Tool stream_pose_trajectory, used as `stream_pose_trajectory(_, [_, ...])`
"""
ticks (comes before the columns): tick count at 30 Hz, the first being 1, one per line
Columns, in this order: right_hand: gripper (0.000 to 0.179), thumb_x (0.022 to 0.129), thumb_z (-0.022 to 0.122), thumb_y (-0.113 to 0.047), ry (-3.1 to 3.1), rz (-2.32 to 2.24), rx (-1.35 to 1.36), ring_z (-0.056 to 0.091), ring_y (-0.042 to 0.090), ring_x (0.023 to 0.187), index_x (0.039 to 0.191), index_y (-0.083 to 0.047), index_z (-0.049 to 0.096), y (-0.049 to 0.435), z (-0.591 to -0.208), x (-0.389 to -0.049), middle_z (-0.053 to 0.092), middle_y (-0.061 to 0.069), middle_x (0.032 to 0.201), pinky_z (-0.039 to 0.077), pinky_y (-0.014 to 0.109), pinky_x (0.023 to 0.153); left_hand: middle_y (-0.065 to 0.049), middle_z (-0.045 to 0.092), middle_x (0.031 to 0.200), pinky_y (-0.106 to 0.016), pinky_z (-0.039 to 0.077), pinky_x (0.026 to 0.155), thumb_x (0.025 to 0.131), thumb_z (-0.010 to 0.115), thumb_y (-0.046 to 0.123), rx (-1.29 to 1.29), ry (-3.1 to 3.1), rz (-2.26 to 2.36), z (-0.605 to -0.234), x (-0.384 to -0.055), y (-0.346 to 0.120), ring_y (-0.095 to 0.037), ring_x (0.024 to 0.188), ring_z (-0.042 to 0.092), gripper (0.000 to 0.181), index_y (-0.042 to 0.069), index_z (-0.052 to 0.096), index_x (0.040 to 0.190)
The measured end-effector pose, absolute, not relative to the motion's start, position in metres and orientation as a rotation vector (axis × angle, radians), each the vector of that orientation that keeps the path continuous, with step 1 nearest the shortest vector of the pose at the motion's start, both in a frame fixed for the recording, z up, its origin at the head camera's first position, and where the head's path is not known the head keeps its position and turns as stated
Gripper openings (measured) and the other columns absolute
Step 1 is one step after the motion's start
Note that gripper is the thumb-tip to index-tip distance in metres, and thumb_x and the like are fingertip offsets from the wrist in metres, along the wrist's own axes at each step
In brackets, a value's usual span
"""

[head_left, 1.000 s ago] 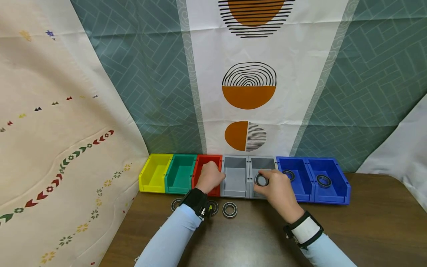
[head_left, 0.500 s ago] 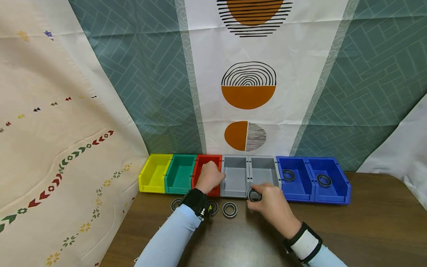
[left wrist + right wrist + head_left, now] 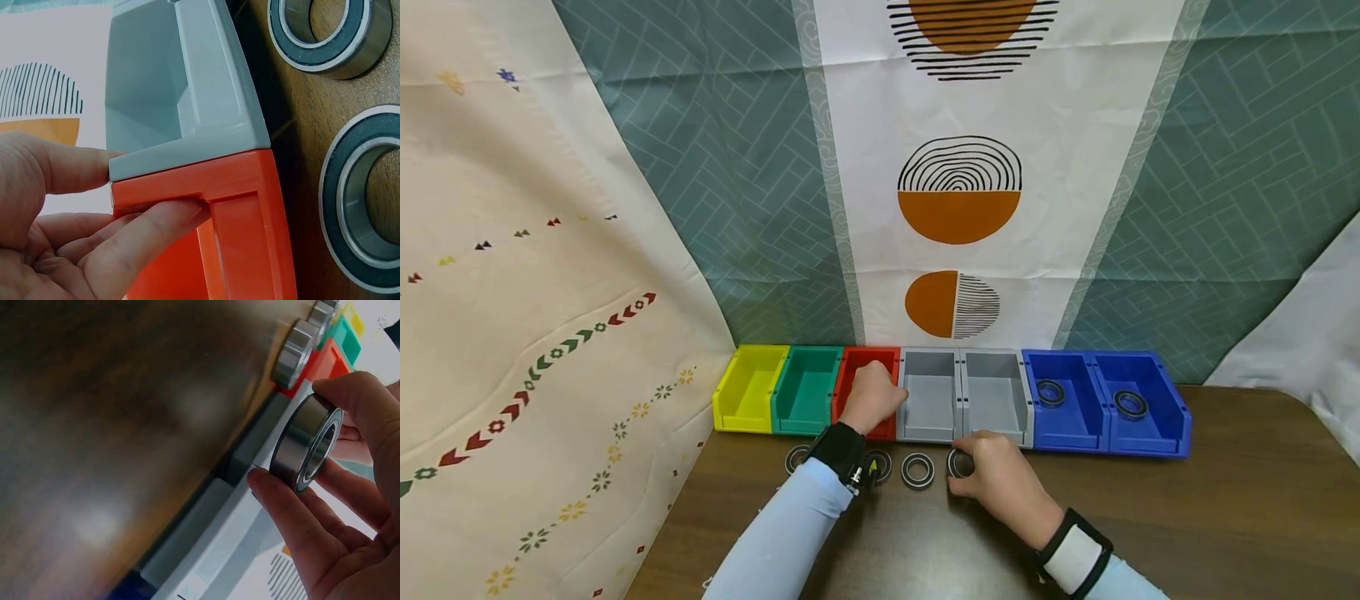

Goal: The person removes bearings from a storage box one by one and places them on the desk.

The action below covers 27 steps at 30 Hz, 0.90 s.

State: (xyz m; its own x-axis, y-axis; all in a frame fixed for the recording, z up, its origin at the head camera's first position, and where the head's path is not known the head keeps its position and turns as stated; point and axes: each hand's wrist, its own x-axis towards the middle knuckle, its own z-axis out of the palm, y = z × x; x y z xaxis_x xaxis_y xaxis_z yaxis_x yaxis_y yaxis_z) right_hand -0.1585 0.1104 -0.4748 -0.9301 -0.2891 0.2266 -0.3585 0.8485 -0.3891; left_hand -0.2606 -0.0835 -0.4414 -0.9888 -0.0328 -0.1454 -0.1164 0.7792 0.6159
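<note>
My left hand (image 3: 871, 398) pinches the adjoining side walls of the red bin (image 3: 247, 200) and the left grey bin (image 3: 244, 119). In the left wrist view, the thumb lies on the grey side and a finger on the red side. Between thumb and fingertips my right hand (image 3: 1003, 482) holds a ball bearing (image 3: 299, 439) by its outer rim. This bearing is just in front of the right grey bin (image 3: 996, 392). To its left on the table lie a bearing (image 3: 917, 486) and more bearings, partly hidden by the left wrist.
A yellow bin (image 3: 751, 387) and a green bin (image 3: 807, 390) stand left of the red one. Two blue bins (image 3: 1075, 433) at the right each contain a bearing. The bins form one row along the back of the wooden table (image 3: 1240, 517), against hanging cloth (image 3: 955, 250).
My right hand has carried the bearing from over the right grey bin toward me and left, to the front of the bins. The left hand keeps its place.
</note>
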Motion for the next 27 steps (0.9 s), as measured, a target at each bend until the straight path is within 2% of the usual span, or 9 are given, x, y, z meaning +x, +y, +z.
stream_pose_trajectory(10, [0.040,0.056,0.081,-0.026,-2.901,0.652,0.506,0.058,0.005,0.071,0.092,-0.011,0.073,0.110,-0.486,-0.161,0.068,-0.001,0.081,0.048,0.024,0.060,-0.001,0.035,0.045,-0.025,0.039,0.042,0.080,0.065,0.019,-0.097,2.848,1.007,-0.444,-0.262,-0.085,-0.021,0.041,0.051,0.033,0.011,0.047,0.054])
stream_pose_trajectory(27, [0.040,0.054,0.082,-0.027,-2.958,0.601,0.513,0.061,0.009,0.076,0.090,-0.011,0.073,0.110,-0.489,-0.166,0.068,0.000,0.082,0.050,0.028,0.065,-0.001,0.034,0.045,-0.024,0.037,0.040,0.080,0.066,0.020,-0.118,2.840,0.999,-0.443,-0.262,-0.084,-0.019,0.039,0.046,0.035,0.012,0.045,0.053])
